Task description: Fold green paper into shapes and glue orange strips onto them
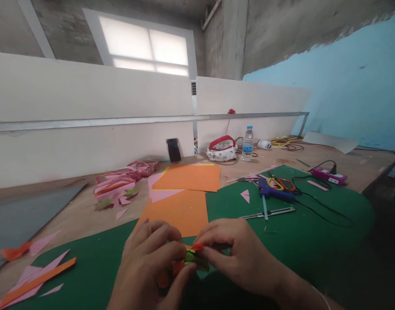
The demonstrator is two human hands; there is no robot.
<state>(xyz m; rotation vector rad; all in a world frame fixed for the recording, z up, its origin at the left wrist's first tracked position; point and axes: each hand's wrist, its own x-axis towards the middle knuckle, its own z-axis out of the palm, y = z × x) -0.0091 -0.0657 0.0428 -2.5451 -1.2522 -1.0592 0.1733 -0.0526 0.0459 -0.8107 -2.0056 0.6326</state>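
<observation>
At the front of the table, my left hand (155, 258) is closed around a small orange and green paper piece (193, 257), folded or curled in shape. The fingertips of my right hand (234, 249) pinch a red-orange bit at its upper edge. My fingers cover much of the piece, so its full form is hidden. Just beyond both hands lies an orange paper sheet (184, 211), with more orange sheets (192, 177) and pink paper behind it. A green mat (242, 198) spreads under the hands.
Right of the hands lie a blue glue gun (275, 191), a box cutter (271, 212), scissors (276, 184) and a purple power strip (329, 176). Pink paper strips (119, 181) pile at left. A phone (173, 150), pouch (222, 150) and water bottle (247, 145) stand by the partition.
</observation>
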